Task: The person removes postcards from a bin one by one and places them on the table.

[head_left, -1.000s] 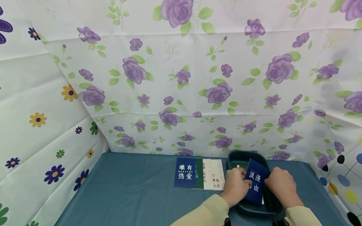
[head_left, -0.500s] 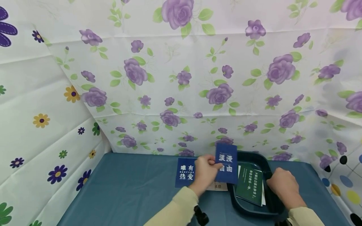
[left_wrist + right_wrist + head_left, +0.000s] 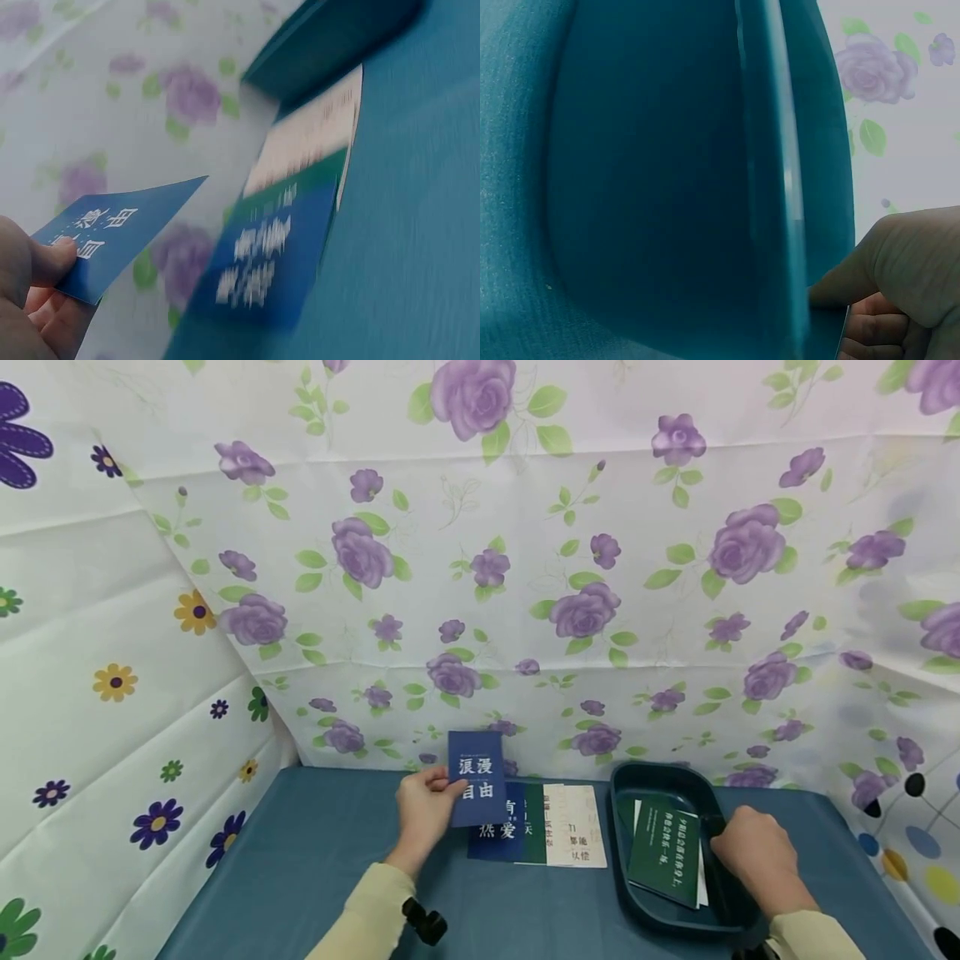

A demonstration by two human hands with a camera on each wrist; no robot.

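My left hand pinches a blue card with white characters between thumb and fingers. The card is held upright over the left end of a row of overlapping cards, covering part of the blue one there. A green card and cream cards continue that row to the right. At the right, a dark teal tray holds a green card with white edges of others under it. My right hand grips the tray's right rim; in the right wrist view the thumb lies inside the rim, fingers outside.
A blue-green cloth covers the table. A white curtain with purple roses hangs right behind its back edge, and flowered fabric closes the left side. A dotted fabric hangs at the right.
My left hand has lifted the blue card out of the tray and carried it left over the row, uncovering the green card in the tray. The right hand has stayed at the rim.
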